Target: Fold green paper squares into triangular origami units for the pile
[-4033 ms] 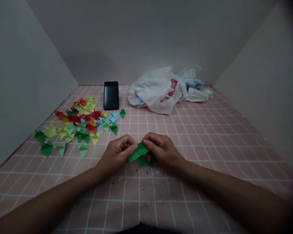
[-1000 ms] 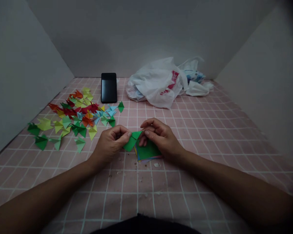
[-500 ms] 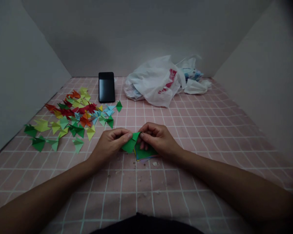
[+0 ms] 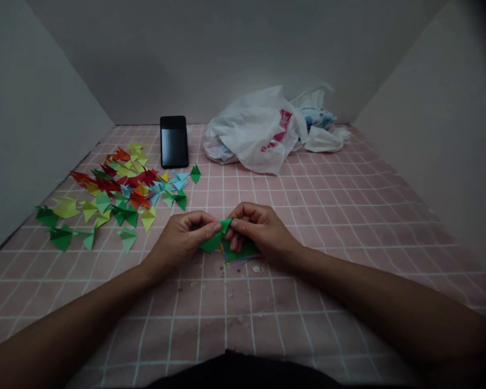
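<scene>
A folded piece of green origami paper (image 4: pixel 213 241) is held up between my two hands, near the middle of the table. My left hand (image 4: pixel 187 233) pinches its left side between thumb and fingers. With thumb and forefinger, my right hand (image 4: pixel 260 228) grips the pointed upper right corner. Under the right hand lies a small stack of coloured paper sheets (image 4: pixel 245 250), green on top with other colours at the edges. The right fingers partly hide this stack.
Many folded paper pieces (image 4: pixel 139 200) in red, orange, yellow, green and blue lie spread at the left. Behind them a black phone (image 4: pixel 174 141) leans upright. White plastic bags (image 4: pixel 251 129) sit at the back. A pink checked cloth (image 4: pixel 348 216) covers the table, with pale walls around.
The green paper has tilted slightly and its upper flap looks more folded down between my fingers. Both hands keep their pinch. The whole view has shifted a little.
</scene>
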Demonstrator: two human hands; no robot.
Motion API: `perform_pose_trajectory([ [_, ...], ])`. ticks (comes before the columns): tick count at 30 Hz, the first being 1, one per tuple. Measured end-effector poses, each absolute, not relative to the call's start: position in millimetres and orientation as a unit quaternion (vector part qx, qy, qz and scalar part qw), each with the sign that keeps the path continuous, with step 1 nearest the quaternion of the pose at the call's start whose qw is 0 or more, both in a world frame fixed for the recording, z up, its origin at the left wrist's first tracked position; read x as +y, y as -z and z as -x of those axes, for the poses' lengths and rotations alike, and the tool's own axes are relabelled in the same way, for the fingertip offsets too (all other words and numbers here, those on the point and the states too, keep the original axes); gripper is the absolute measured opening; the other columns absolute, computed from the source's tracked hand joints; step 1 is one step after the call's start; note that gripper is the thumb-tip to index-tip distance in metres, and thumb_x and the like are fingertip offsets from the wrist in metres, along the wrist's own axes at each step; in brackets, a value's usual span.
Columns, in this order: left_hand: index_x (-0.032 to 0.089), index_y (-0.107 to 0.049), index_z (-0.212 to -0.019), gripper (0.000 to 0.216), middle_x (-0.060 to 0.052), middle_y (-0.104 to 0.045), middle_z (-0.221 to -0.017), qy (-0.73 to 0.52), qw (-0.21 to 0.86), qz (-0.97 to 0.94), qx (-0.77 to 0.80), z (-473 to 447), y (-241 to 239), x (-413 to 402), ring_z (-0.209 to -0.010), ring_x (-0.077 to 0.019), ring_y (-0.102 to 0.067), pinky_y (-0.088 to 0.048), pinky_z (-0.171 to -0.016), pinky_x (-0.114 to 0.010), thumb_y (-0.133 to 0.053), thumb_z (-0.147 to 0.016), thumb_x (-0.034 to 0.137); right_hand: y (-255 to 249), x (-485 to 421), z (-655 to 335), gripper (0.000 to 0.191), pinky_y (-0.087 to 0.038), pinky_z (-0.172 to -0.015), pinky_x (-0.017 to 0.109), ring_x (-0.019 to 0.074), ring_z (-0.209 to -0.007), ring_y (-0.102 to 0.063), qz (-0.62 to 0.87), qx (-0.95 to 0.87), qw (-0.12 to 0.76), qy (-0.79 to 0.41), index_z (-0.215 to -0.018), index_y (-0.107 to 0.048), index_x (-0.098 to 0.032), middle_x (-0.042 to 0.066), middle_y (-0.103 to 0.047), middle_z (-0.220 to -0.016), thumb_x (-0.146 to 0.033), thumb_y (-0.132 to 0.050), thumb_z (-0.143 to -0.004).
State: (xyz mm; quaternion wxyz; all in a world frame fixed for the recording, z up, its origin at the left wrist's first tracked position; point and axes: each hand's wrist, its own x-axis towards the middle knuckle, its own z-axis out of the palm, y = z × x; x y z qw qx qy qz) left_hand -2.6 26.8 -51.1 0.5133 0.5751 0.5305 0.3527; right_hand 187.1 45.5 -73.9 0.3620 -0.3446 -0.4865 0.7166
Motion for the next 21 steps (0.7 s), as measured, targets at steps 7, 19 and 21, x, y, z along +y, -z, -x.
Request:
perform_pose_trajectory([
  [7, 0.017, -0.063, -0.068, 0.022, 0.003, -0.060, -0.063, -0.356, 0.537, -0.556, 0.525, 3.2, 52.3, 26.8, -0.057, -0.0093, -0.049, -0.042, -0.057, -0.021, -0.070, -0.078, 0.036, 74.4, 46.8, -186.1, 0.011, -0.050, -0.046, 0.017, 0.0071, -0.049, -0.060, 0.342, -0.523, 0.339, -0.703, -0.084, -0.061, -0.016, -0.002, -0.066, -0.063, -0.027, -0.065, -0.087],
  [19, 0.017, -0.071, -0.078, 0.019, 0.000, -0.068, -0.072, -0.326, 0.562, -0.580, 0.491, 2.8, 52.9, 27.6, -0.064, -0.0121, -0.057, -0.046, -0.062, -0.023, -0.065, -0.085, 0.035, 71.0, 44.2, -185.6, 0.009, -0.049, -0.046, 0.018, 0.0071, -0.049, -0.059, 0.378, -0.518, 0.345, -0.685, -0.081, -0.058, -0.017, -0.002, -0.066, -0.066, -0.023, -0.063, -0.086],
  [21, 0.017, -0.071, -0.081, 0.020, -0.001, -0.069, -0.074, -0.322, 0.550, -0.592, 0.494, 3.1, 52.6, 27.7, -0.067, -0.0128, -0.058, -0.047, -0.064, -0.024, -0.064, -0.086, 0.036, 72.4, 44.3, -185.3, 0.010, -0.049, -0.047, 0.018, 0.0069, -0.049, -0.058, 0.377, -0.523, 0.350, -0.680, -0.081, -0.057, -0.018, -0.002, -0.065, -0.067, -0.024, -0.062, -0.086],
])
